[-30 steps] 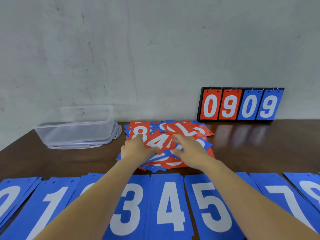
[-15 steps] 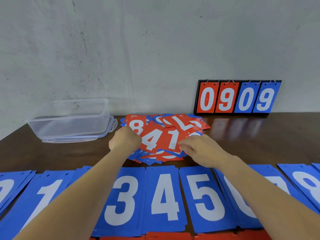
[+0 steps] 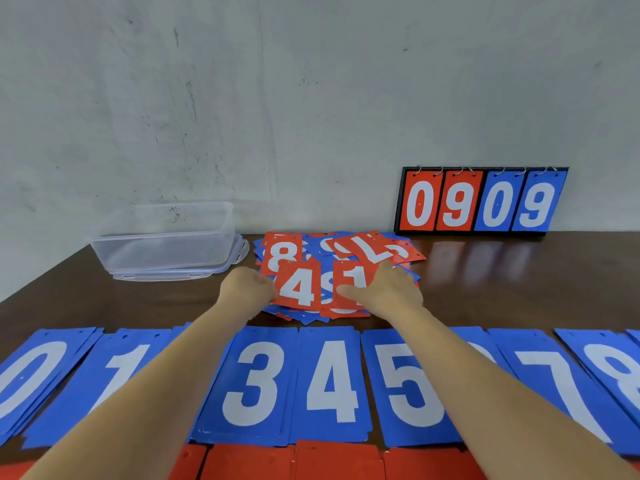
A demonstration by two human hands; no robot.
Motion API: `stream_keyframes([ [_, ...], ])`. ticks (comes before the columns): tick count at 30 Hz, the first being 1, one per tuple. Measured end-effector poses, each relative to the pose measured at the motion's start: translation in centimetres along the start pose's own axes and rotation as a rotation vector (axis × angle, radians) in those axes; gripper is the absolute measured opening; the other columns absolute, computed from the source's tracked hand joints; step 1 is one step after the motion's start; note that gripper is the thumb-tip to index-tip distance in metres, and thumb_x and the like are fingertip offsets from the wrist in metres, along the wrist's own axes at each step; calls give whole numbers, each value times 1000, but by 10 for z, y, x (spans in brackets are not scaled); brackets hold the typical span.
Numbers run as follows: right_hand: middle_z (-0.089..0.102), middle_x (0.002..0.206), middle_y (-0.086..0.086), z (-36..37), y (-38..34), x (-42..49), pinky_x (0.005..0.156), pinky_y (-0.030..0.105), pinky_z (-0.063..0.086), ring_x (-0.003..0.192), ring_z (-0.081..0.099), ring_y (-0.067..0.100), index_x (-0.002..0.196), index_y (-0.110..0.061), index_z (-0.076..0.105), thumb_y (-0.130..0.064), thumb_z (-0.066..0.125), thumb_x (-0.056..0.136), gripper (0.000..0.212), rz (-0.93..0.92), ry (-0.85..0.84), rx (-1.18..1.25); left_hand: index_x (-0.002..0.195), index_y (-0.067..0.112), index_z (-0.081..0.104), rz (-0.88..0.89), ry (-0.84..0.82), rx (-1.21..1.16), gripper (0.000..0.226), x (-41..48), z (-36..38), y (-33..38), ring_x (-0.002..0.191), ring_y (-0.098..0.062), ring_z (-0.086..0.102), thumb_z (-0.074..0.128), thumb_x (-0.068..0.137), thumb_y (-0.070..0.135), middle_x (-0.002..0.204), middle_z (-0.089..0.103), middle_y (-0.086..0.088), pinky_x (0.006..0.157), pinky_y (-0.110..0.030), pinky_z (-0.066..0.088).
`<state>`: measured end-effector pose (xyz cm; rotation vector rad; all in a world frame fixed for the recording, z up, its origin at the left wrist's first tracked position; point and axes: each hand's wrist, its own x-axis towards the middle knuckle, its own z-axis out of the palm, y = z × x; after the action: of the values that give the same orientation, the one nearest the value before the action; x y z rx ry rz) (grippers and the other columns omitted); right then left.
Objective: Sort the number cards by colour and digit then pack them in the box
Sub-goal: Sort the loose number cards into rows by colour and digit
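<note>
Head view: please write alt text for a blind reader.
Two hands sort a pile of red and blue number cards on a table: the left hand grips a red 4 card, the right hand holds a red 1 card. Blue cards lie in a numbered row nearer; a clear box and a 0909 scoreboard stand behind.

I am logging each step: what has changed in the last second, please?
The left hand now grips the red 4 card. The right hand grips the red 1 card, newly uncovered on the pile. The blue card row, plastic box and scoreboard stayed.
</note>
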<state>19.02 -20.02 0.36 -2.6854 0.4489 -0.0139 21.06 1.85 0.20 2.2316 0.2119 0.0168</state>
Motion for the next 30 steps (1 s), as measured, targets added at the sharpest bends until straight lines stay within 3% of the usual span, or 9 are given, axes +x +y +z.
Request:
stream_keyframes([
  [3, 25, 153, 15, 7, -6, 5, 106, 44, 37, 142, 24, 33, 149, -11, 18, -68, 70, 70, 110, 54, -12, -89, 117, 6, 65, -15, -18, 3, 28, -2, 4, -3, 106, -24, 60, 64, 90, 11, 122, 59, -9, 84, -30, 49],
  [5, 29, 151, 15, 7, -7, 13, 105, 43, 39, 139, 29, 33, 148, -10, 19, -62, 75, 69, 109, 86, -35, -49, 89, 11, 65, -24, -16, -10, 7, 2, 5, -5, 87, -16, 57, 60, 92, 9, 104, 59, -6, 75, -25, 45],
  [8, 43, 142, 11, 3, -5, 22, 95, 40, 49, 127, 46, 30, 143, -12, 29, -53, 82, 65, 103, 151, -95, 42, 72, 17, 51, -46, -26, -17, 25, 6, 5, -6, 75, -14, 50, 55, 95, 9, 77, 50, 2, 67, -23, 43],
  [12, 51, 133, 10, -3, -3, 26, 86, 37, 50, 118, 54, 27, 137, -12, 37, -36, 83, 72, 83, 191, -110, 128, 84, 12, 58, -4, -22, 36, 14, 3, 2, -2, 94, -21, 51, 52, 96, 7, 82, 52, 0, 86, -33, 46],
  [16, 55, 127, 9, -4, 1, 26, 85, 37, 51, 111, 56, 26, 133, -13, 43, -24, 71, 85, 56, 214, 12, 155, 111, 8, 66, 2, 8, -8, 20, -2, -4, 1, 96, -21, 57, 54, 95, 10, 103, 62, -6, 74, -29, 48],
  [20, 59, 118, 10, -12, 3, 23, 71, 31, 45, 91, 54, 22, 126, -9, 51, -19, 54, 96, 32, 221, 59, 287, 98, 10, 65, -9, -4, -131, 11, -9, -9, 7, 88, -20, 61, 55, 94, 10, 94, 66, -7, 72, -29, 48],
  [24, 57, 128, 12, -24, -4, 16, 75, 29, 44, 107, 57, 27, 134, -7, 48, -15, 47, 99, 36, 198, 11, 482, 81, 10, 61, -46, -39, -316, 12, -21, -12, 18, 60, -14, 49, 57, 93, 7, 70, 55, -4, 54, -22, 40],
  [28, 64, 100, 14, -25, -15, 0, 54, 28, 44, 83, 60, 25, 118, -4, 59, -6, 51, 93, 26, 216, -154, 828, 103, 4, 60, -165, -112, -524, 21, -37, -2, 32, 69, -18, 57, 64, 91, 20, 88, 65, -13, 57, -25, 49],
  [30, 62, 87, 15, -27, -20, -13, 50, 26, 38, 69, 54, 21, 102, -5, 64, -3, 49, 90, 20, 199, -222, 956, 101, 5, 59, -165, -90, -562, 23, -41, 4, 39, 79, -25, 63, 67, 89, 23, 96, 67, -13, 71, -34, 57],
])
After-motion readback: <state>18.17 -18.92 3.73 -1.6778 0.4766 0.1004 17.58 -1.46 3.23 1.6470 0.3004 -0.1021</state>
